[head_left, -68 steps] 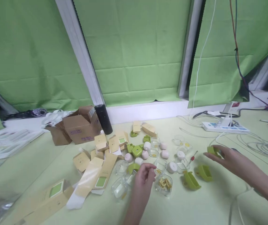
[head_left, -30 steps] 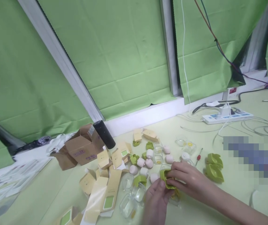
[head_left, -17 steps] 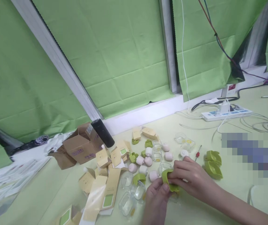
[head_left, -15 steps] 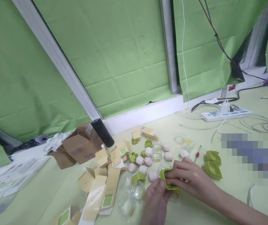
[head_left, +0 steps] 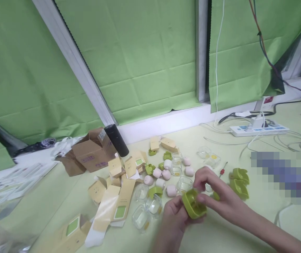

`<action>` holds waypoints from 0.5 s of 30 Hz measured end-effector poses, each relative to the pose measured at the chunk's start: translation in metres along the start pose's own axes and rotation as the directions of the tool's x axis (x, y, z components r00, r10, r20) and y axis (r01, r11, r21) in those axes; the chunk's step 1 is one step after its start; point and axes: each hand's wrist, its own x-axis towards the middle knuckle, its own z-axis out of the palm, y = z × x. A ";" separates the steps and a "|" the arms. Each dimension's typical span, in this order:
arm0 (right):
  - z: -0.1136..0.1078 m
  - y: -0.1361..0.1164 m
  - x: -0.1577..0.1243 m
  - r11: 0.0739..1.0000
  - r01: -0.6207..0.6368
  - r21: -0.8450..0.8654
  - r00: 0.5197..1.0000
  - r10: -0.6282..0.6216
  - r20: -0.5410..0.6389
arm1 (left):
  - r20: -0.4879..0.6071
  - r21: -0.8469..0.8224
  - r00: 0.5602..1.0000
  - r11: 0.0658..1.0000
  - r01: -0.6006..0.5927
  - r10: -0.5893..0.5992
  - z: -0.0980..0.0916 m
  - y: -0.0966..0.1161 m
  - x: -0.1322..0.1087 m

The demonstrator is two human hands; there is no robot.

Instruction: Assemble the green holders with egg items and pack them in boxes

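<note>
Both my hands hold one olive-green plastic cup-shaped part low in the middle of the view. My left hand grips it from below with curled fingers. My right hand pinches its upper rim with thumb and forefinger. Just behind the hands lie several pink-white round pieces, clear plastic cases and small green parts. Two more green cup-shaped parts and a small red-handled screwdriver lie to the right of my right hand.
Tan cardboard boxes and flattened packaging spread across the pale green table at left, with a black cylinder behind. A white power strip with cables lies at the back right, below green cloth panels.
The green part is now raised and turned so its open side shows, held between both hands. The view has shifted slightly.
</note>
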 end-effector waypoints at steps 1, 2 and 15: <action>-0.002 -0.002 0.000 1.000 0.017 -0.012 0.999 -0.017 0.050 | 0.020 0.004 1.000 1.000 -0.008 0.008 0.000 -0.002 0.000; -0.004 -0.003 0.000 0.999 0.035 -0.032 0.992 -0.031 0.124 | 0.030 0.000 0.999 1.000 -0.020 0.020 -0.001 -0.004 0.001; -0.041 0.006 -0.012 0.965 -0.087 -0.247 0.989 0.114 0.098 | 0.060 0.219 0.941 0.915 -0.339 0.334 -0.029 -0.018 0.017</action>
